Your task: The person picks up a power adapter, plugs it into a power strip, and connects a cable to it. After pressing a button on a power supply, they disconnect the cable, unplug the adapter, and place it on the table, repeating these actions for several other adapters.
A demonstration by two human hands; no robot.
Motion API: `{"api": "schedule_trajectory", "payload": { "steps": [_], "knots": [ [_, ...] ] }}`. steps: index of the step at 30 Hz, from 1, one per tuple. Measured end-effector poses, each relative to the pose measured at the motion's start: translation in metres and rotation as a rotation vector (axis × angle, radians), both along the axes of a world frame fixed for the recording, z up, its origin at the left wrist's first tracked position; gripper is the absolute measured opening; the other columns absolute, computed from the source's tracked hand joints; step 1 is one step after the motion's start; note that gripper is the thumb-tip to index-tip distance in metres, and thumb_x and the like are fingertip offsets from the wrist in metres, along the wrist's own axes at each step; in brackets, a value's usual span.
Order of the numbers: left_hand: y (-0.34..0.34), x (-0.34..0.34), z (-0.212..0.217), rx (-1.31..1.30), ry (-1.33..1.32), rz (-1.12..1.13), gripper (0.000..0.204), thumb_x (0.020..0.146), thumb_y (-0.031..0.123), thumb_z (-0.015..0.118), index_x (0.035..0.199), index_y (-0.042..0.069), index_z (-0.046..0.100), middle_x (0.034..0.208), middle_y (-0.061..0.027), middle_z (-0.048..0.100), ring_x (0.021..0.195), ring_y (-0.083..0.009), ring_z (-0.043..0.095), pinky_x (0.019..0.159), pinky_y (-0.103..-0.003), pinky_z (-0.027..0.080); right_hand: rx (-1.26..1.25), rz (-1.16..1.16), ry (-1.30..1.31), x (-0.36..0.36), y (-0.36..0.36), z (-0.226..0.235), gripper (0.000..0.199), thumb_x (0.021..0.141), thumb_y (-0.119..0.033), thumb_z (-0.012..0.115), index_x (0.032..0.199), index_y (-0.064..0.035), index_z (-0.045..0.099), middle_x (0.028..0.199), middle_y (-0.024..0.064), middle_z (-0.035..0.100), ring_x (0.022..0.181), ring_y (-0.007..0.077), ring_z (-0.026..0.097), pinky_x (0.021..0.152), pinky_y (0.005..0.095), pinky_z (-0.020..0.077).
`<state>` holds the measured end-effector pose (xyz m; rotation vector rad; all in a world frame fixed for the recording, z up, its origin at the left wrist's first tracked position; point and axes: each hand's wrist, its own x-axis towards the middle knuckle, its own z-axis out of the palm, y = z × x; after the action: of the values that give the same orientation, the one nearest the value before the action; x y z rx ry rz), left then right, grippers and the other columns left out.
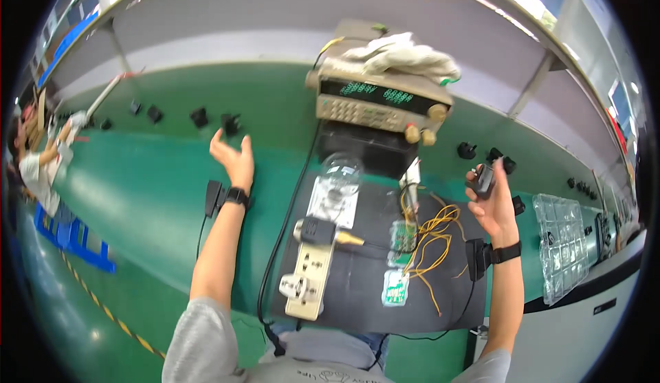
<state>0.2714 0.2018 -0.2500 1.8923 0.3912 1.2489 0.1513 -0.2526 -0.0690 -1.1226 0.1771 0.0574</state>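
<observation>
My left hand [234, 161] reaches over the green bench with thumb and fingers apart and nothing in its grip. Just beyond its fingertips lies a black plug adapter [230, 123]; whether they touch I cannot tell. On the right, my right hand [493, 208] is closed around another black plug adapter [484, 181], held up above the bench. Close behind it sit more black adapters [507, 163]. Between my arms, a black plug adapter [318, 231] is plugged into the far end of a white power strip [307, 280], with a yellow-ended cable at its side.
A bench meter [381, 97] with a glove [405, 56] on top stands at the back centre. Yellow wires [440, 228] and small green boards [395, 288] lie on the black mat [361, 307]. A clear plastic tray [560, 245] is at right. Another person [42, 166] works far left.
</observation>
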Motion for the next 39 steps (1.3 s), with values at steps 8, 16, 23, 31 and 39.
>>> {"api": "schedule_trajectory", "payload": {
  "steps": [8,16,23,31,39],
  "knots": [
    [-0.023,-0.043,0.018,-0.222,0.021,-0.141,0.056,0.075,0.007,0.064,0.123,-0.001,0.036,0.125,-0.0200,0.032,0.116,-0.0339,0.034,0.096,-0.040,0.033,-1.222,0.598,-0.391,-0.080,0.123,0.002,0.064,0.075,0.000,0.064,0.130,-0.0018,0.031,0.104,0.0116,0.045,0.089,0.0161,0.048,0.080,0.0270,0.0425],
    [-0.035,-0.073,0.028,-0.373,0.090,-0.252,0.048,0.077,0.008,0.062,0.118,0.001,0.038,0.125,-0.0190,0.028,0.113,-0.0334,0.035,0.094,-0.039,0.034,-1.316,0.934,-0.627,-0.100,0.190,-0.013,0.078,0.078,-0.006,0.065,0.139,0.0061,0.018,0.118,0.0247,0.046,0.095,0.0395,0.056,0.072,0.0388,0.0498],
    [-0.032,-0.069,0.034,-0.534,0.093,-0.246,0.045,0.076,0.008,0.062,0.113,0.000,0.038,0.122,-0.0203,0.028,0.114,-0.0361,0.032,0.097,-0.042,0.030,-1.545,1.072,-0.660,-0.100,0.210,0.000,0.078,0.078,-0.008,0.065,0.137,0.0123,0.018,0.108,0.0272,0.052,0.084,0.0408,0.057,0.067,0.0406,0.0486],
    [-0.040,-0.078,0.054,-0.637,0.132,-0.379,0.041,0.076,0.008,0.060,0.110,-0.001,0.039,0.121,-0.0196,0.028,0.116,-0.0376,0.031,0.099,-0.044,0.030,-1.605,1.153,-0.385,-0.104,0.213,0.005,0.067,0.080,-0.007,0.063,0.133,0.0088,0.026,0.111,0.0266,0.051,0.087,0.0439,0.057,0.074,0.0425,0.0477],
    [-0.052,-0.091,0.070,-0.657,0.123,-0.527,0.041,0.077,0.009,0.059,0.111,0.000,0.038,0.124,-0.0230,0.024,0.113,-0.0378,0.033,0.094,-0.041,0.035,-1.800,0.897,-0.583,-0.118,0.212,-0.006,0.069,0.078,-0.012,0.067,0.130,0.0142,0.029,0.103,0.0268,0.054,0.081,0.0388,0.060,0.063,0.0389,0.0491]
  ]
}}
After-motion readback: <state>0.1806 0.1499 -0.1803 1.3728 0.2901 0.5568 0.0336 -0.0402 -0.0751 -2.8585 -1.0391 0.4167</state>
